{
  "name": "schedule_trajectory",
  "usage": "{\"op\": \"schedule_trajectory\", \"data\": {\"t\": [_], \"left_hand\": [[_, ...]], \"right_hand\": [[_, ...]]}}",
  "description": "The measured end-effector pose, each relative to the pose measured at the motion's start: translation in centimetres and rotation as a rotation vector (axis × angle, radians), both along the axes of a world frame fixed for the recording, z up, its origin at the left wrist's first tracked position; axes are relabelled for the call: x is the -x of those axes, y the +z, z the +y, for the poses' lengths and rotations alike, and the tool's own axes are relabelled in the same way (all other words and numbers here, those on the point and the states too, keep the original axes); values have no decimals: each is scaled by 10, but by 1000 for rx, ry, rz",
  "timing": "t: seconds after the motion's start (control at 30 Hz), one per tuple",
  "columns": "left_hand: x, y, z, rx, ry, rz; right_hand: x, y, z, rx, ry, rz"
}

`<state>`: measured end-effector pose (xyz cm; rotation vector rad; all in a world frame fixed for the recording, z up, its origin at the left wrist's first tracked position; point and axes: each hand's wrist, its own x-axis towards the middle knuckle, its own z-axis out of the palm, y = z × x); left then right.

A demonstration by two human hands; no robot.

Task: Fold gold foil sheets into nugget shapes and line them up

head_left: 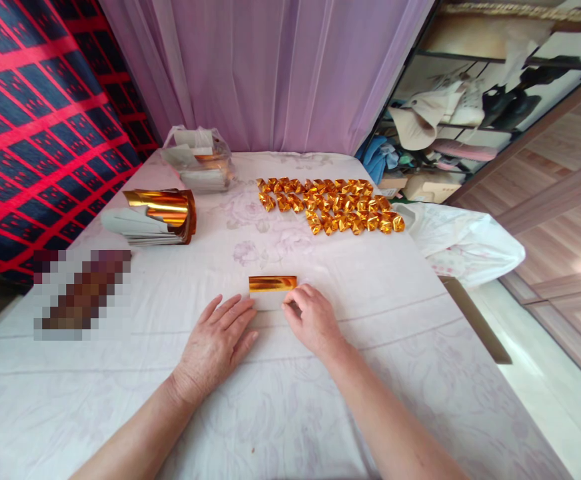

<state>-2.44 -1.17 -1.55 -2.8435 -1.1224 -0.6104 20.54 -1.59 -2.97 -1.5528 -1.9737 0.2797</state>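
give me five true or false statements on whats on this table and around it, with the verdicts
1. The right hand is at the right end of the gold strip. True.
2. The left hand is clenched in a fist. False: it lies palm down with its fingers stretched out.
3. The folded gold pieces form one single row. False: they lie in three rows.
4. The curtain beyond the table is purple. True.
5. The stack of gold and white sheets is to the right of the folded gold pieces. False: it is to their left.
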Motion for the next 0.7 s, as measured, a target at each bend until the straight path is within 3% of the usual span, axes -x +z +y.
{"op": "schedule_trajectory", "data": {"t": [0.13,0.4,0.7], "left_hand": [[-4,-4,0,-4,-54,63],[-6,-5,-2,54,-4,97],[-7,-6,-2,59,11,92]], "right_hand": [[6,1,-1,-8,-54,-58],[16,2,0,-12,-150,-145],[8,1,2,69,-104,-47]]}}
